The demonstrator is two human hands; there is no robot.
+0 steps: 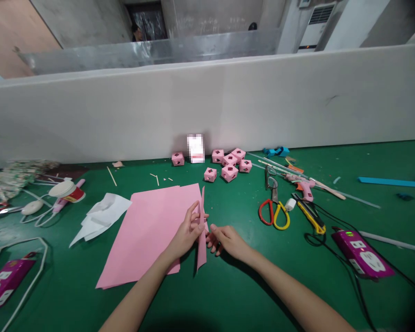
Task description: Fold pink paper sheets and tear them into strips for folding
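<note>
In the centre of the frame, the folded pink paper point(202, 253) is pinched between the left hand's point(184, 234) thumb and fingers, the half-curled right hand point(229, 242) beside it visibly gripping nothing; being probably light and easily creased, it should be held gently by its edges.

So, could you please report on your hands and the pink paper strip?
Left hand gripping pink paper strip, on edge. Right hand close beside it, contact unclear. Scissors off to the right, apart from both hands.

Cubes point(229, 173) ahead, scissors point(274, 195) right, bare tabletop point(244, 207) between
</note>
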